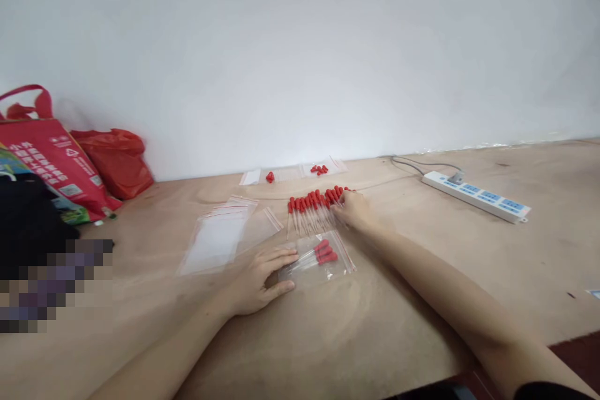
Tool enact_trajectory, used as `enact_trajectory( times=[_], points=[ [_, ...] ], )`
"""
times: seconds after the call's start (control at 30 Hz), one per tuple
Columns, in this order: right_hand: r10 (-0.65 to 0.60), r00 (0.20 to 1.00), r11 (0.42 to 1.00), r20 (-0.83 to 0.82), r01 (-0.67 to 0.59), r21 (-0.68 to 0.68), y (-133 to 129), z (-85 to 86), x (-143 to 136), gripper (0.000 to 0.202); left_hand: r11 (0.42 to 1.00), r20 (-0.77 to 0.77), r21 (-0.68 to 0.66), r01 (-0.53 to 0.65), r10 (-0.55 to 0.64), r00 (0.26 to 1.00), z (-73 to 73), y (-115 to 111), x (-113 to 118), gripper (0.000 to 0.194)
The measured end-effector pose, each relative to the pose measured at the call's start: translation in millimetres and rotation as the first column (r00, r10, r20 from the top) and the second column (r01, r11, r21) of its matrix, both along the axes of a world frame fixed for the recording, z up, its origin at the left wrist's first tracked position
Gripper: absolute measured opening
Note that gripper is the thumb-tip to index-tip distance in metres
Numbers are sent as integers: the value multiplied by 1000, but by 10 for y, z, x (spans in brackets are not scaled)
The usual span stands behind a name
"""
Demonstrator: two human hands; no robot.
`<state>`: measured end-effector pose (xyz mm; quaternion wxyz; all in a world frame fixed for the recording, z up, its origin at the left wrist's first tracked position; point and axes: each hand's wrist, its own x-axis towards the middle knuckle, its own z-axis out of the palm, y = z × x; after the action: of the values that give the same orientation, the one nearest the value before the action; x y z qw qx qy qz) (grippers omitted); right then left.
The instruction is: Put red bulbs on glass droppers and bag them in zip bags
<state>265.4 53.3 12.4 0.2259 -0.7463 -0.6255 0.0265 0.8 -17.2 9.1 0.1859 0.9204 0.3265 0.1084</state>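
My left hand [262, 278] lies on the wooden table with fingers apart, its fingertips on the left end of a clear zip bag [344, 262]. Inside that bag are several droppers [324, 251] with red bulbs and thin clear tubes. Behind it, more red-bulbed droppers [307, 203] lie side by side in a row, bulbs pointing to the wall. My right hand [351, 209] is at the right end of this row, fingers curled in among the droppers. What it grips is hidden by the fingers. Left of the row is a stack of flat zip bags [218, 234].
Near the wall lie clear bags [252, 177] with small red pieces [319, 170]. A white power strip [475, 195] with a plugged-in grey cord is at the right. At the left stand a red carry bag [56, 156], a red plastic bag [115, 162] and something black [32, 219].
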Motion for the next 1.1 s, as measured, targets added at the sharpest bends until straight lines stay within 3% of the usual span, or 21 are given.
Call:
enact_trajectory(
  times=[0.17,0.4,0.47,0.53,0.63,0.77,0.9,1.1],
  points=[
    [-59,997,991,57,65,-113,86,0,-158,20,1000,8,5,2,-2,1000,-27,6,-17,44],
    [-18,1000,996,1,18,-86,67,81,-108,19,1000,-11,8,1,-1,1000,-20,2,-14,44],
    [19,998,999,-59,-21,-49,22,92,11,20,1000,-17,9,-1,1,1000,-9,-3,-10,45],
    [116,966,993,-229,-106,54,-60,52,144,18,1000,-30,10,3,-3,1000,4,-8,-5,44],
    [327,752,941,-573,-201,273,-240,-90,279,34,1000,-43,14,26,-25,999,23,-14,2,38],
    [367,470,930,-803,-154,334,-463,-263,252,73,1000,-42,7,21,-21,999,31,-12,6,37],
    [285,312,958,-906,-72,277,-535,-329,119,76,1000,-38,5,22,-22,999,14,-4,2,37],
    [281,159,958,-946,-97,269,-529,-385,9,59,1000,-32,25,19,-18,999,-24,7,-7,39]
  ],
)
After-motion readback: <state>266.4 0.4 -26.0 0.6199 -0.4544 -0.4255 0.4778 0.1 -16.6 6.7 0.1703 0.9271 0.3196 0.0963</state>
